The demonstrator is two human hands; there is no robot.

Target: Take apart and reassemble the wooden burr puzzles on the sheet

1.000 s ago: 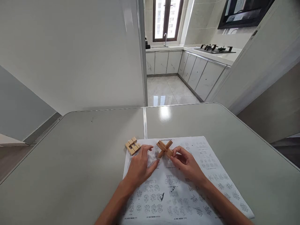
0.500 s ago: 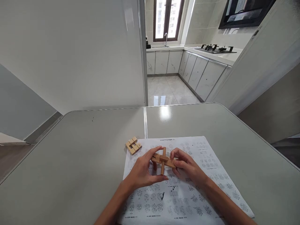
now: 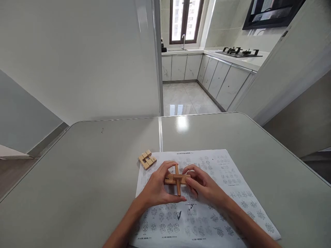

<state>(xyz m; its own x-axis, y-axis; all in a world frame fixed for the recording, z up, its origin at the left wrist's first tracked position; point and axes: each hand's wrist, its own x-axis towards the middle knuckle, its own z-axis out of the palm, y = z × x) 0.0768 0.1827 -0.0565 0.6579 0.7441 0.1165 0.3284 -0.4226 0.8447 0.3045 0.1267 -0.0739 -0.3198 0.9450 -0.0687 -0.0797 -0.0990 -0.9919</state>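
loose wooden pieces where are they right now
Head view: the loose wooden pieces lie at the printed sheet's far left corner, just beyond the left hand, which holds the wooden cross together with the right hand.

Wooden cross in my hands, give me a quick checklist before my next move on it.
1. Left hand grip on the wooden cross, at its left end: ok.
2. Right hand grip at its right end: ok.
3. Bars crossed at right angles: ok.
4. Cross held over the printed sheet: ok.
5. Spare wooden pieces lie apart from both hands: ok.
6. Joint fully seated: cannot tell.
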